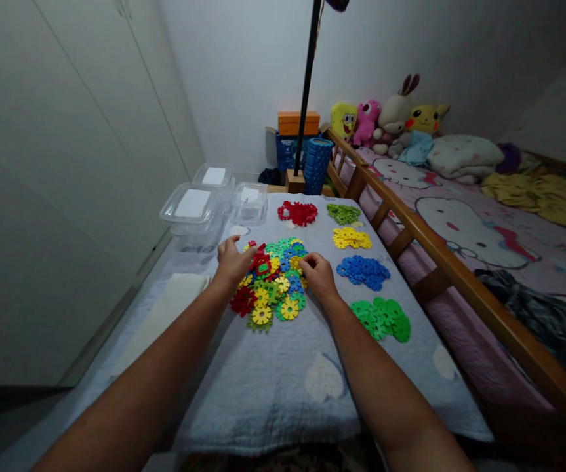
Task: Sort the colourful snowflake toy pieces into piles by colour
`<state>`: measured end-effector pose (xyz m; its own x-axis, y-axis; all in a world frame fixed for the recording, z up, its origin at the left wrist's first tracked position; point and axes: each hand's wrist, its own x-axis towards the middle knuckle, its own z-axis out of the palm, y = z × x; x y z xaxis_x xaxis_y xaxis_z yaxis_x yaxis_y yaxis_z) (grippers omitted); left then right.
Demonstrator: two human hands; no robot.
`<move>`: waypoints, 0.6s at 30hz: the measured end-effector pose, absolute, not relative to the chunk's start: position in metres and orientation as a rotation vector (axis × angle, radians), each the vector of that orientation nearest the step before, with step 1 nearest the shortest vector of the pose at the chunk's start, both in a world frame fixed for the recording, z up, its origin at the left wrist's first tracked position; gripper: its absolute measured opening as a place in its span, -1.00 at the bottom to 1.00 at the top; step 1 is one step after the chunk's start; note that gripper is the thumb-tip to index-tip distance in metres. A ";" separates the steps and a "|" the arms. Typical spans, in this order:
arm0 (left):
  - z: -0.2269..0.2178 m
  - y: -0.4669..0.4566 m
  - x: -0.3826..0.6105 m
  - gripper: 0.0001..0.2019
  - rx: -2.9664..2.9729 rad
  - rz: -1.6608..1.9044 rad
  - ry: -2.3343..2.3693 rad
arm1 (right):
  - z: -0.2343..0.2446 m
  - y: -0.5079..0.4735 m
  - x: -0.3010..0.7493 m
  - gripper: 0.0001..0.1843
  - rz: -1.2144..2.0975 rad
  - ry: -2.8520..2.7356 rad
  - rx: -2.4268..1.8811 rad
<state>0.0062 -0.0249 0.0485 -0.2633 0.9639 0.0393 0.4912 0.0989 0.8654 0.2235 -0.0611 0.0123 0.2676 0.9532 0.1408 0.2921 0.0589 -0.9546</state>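
Mixed pile (281, 284) sits on cloth (273, 387). Left hand (233, 263) loosely spread at pile's left edge; right hand (320, 276) pinching yellow piece (295, 263) at its right edge. Open cloth nearside of pile.

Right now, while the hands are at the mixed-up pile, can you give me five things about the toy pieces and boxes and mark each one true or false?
1. The right hand is at a yellow piece in the mixed pile. True.
2. The left hand is on the blue pile. False: it is at the mixed pile.
3. The yellow pile lies between the lime pile and the blue pile. True.
4. The clear boxes stand to the right of the mixed pile. False: they stand to its left.
5. The red pile is nearer the person than the dark green pile. False: it is farther away.
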 end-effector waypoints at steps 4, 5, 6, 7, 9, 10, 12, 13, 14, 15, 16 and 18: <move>0.023 -0.027 0.002 -0.43 1.663 0.987 1.871 | 0.026 -0.048 0.240 -0.82 0.772 -1.135 -1.486; 0.018 -0.029 0.002 -0.44 1.731 0.982 1.886 | 0.031 -0.043 0.247 -0.82 0.749 -1.121 -1.503; 0.014 -0.031 0.001 -0.45 1.790 0.962 1.901 | 0.037 -0.037 0.257 -0.82 0.720 -1.117 -1.521; 0.011 -0.034 0.001 -0.45 1.828 0.929 1.917 | 0.042 -0.031 0.267 -0.83 0.696 -1.118 -1.542; 0.008 -0.037 0.000 -0.47 1.870 0.871 1.918 | 0.051 -0.018 0.291 -0.87 0.658 -1.111 -1.580; 0.008 -0.038 0.000 -0.47 1.882 0.856 1.905 | 0.054 -0.012 0.303 -0.90 0.631 -1.097 -1.609; 0.011 -0.040 -0.002 -0.48 1.901 0.845 1.859 | 0.056 0.000 0.326 -0.96 0.580 -1.054 -1.675; 0.012 -0.040 -0.003 -0.48 1.912 0.840 1.829 | 0.056 0.006 0.336 -0.98 0.564 -1.027 -1.725; 0.014 -0.040 -0.004 -0.49 1.926 0.829 1.798 | 0.055 0.011 0.345 -0.98 0.551 -1.003 -1.773; 0.015 -0.041 -0.005 -0.49 1.942 0.810 1.769 | 0.053 0.015 0.352 -0.95 0.545 -0.979 -1.820; 0.016 -0.041 -0.007 -0.50 1.958 0.788 1.745 | 0.050 0.019 0.359 -0.92 0.545 -0.957 -1.860; 0.018 -0.041 -0.010 -0.52 1.991 0.749 1.707 | 0.046 0.026 0.368 -0.87 0.563 -0.928 -1.888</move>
<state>-0.0101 -0.0413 0.0183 0.1051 0.9857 0.1320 0.7644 -0.1650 0.6232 0.3676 0.0259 0.0458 0.6101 0.7923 -0.0017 0.3678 -0.2851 -0.8851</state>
